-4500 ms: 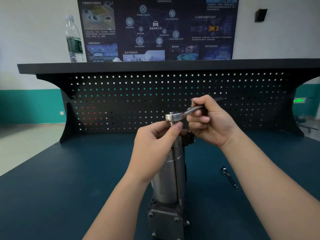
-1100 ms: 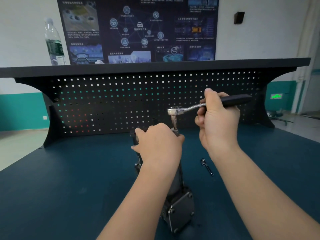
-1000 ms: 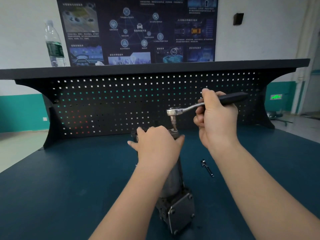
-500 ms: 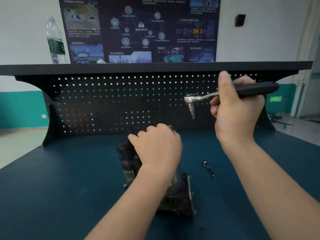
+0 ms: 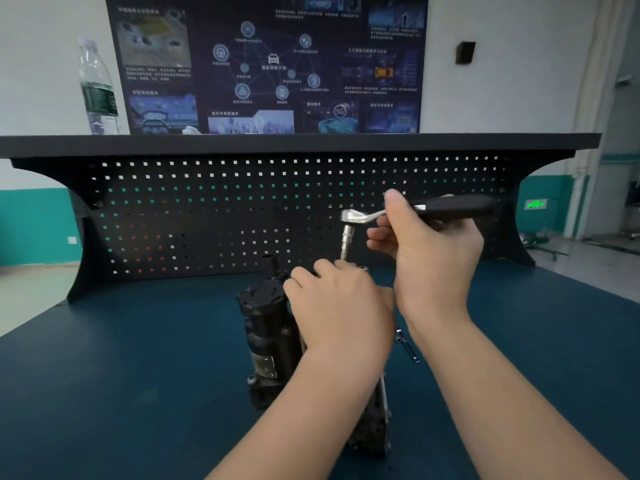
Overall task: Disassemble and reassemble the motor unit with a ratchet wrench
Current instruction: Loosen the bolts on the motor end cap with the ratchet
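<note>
The motor unit [image 5: 268, 327] stands upright on the blue table [image 5: 138, 375], its dark side body facing left and a flanged base at the bottom. My left hand [image 5: 341, 310] grips its top end from above and hides most of the cylinder. My right hand [image 5: 433, 258] holds the ratchet wrench [image 5: 356, 218] by its black handle, thumb along the shank. The wrench's socket extension points straight down and its tip meets the top of the motor just behind my left fingers.
A loose bolt [image 5: 407, 344] lies on the table right of the motor, by my right wrist. A black pegboard panel [image 5: 242, 216] with a shelf closes off the table's far side. A water bottle [image 5: 98, 91] stands on the shelf at the left.
The motor was turned about its upright axis and held by my left hand. The wrench was lifted off to the upper right, then came back down onto the motor's top.
</note>
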### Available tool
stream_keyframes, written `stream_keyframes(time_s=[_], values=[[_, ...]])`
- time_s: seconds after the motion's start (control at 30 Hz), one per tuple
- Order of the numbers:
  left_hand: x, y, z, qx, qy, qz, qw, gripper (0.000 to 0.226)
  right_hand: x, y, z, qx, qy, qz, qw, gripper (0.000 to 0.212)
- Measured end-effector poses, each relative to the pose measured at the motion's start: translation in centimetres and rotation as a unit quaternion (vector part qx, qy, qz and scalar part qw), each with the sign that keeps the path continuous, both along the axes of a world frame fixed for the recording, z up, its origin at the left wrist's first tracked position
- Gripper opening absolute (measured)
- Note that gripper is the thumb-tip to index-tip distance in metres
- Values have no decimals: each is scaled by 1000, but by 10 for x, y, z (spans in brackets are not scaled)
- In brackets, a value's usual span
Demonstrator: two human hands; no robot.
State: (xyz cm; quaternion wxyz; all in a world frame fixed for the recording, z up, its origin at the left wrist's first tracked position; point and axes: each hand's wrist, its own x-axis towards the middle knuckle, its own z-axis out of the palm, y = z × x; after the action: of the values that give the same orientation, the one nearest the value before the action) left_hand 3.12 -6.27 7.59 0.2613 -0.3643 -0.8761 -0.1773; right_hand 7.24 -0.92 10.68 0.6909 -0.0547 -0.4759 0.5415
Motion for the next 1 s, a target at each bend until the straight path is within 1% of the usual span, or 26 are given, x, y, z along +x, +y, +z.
stream_keyframes(time_s=[0.07,0.13,0.23,0.33,0.5,0.7,1.0], values=[[-6,-4,5,-30,4,-18,999,38,5,2,0,27,-19,-30,999,16],[-13,-9,9,-41,12,-40,998,37,9,4,-2,72,-43,-79,993,26],[-14,-11,9,-19,38,-46,998,36,11,6,-5,139,-79,-130,978,30],[-11,-10,4,10,60,-34,998,38,8,9,-12,165,-89,-135,973,28],[-7,-2,0,25,66,4,997,38,8,12,-18,177,-98,-155,967,29],[-7,0,-2,37,59,5,998,29,9,15,-19,173,-99,-152,968,28],[-6,0,-1,31,67,5,997,31,4,21,-18,163,-77,-154,972,28]])
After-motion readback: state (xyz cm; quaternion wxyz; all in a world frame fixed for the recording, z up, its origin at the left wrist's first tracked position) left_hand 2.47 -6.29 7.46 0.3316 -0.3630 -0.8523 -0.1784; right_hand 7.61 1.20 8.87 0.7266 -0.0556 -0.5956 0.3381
